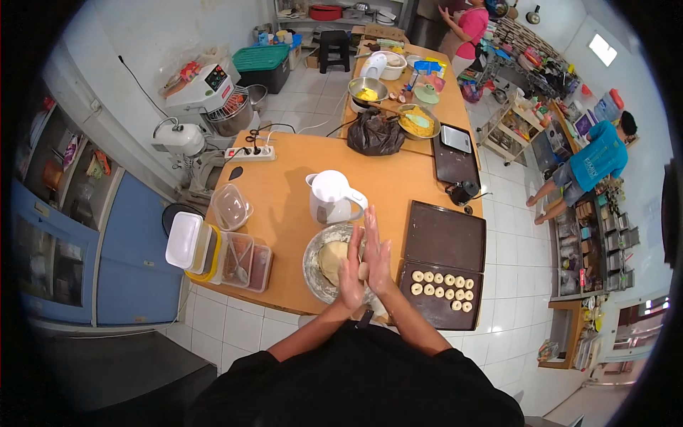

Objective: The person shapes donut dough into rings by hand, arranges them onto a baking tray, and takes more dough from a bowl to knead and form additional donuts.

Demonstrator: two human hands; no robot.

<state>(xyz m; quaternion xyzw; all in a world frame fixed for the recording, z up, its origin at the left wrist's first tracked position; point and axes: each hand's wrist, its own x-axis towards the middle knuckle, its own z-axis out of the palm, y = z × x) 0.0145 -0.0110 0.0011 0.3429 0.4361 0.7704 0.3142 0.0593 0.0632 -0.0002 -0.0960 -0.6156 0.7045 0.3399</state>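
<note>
My left hand (350, 277) and my right hand (378, 265) face each other palm to palm, fingers stretched out. A small piece of dough (363, 271) shows between the palms, pressed by both. Beneath them is a steel bowl (311, 269) dusted with flour, with a large lump of pale dough (331, 260) in it. Just beyond the bowl stands a white pitcher (330, 191). To the right, a dark baking tray (434, 313) carries several small dough rings (449, 280); a second dark tray (445, 235) adjoins it.
Stacked plastic containers (186, 238) stand at the table's left, near a power strip (250, 153). Farther back are a black plastic bag (375, 133), a bowl of yellow filling (418, 122) and a hand mixer (373, 66). One person (594, 160) stands at the right, another (469, 32) at the back.
</note>
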